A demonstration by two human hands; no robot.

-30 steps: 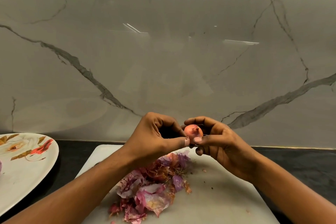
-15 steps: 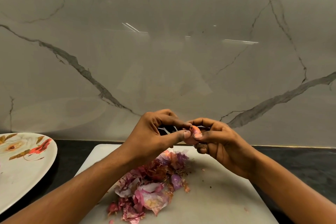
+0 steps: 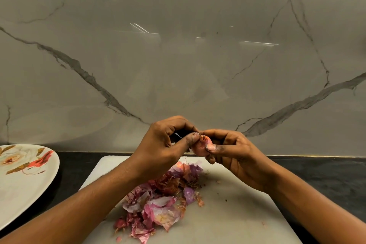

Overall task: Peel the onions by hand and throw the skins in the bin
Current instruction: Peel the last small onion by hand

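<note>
Dozens of pink and purple skin scraps lay heaped on the near half of the white chopping board, none of them thrown out yet. Just above the far end of that heap, both hands met in the air over the board around one small onion. The right hand cradled it, thumb pressed flat on its front and the other fingers curled behind. The left hand had thumb and forefinger pinched together at the onion's ragged top end, where a dry brownish tuft showed. Whether a strip of skin was actually caught between them, I couldn't tell.

To my eye this was the peeling step, partway through this bulb. The next move would call for a firm nip on a loose edge and a pull down along the bulb, with the right hand holding it steady. The onion looked small, rounded, pale pink and glossy, mostly bare.

Off to the left on the dark worktop sat a flowered plate, and behind everything rose the veined marble wall.
</note>
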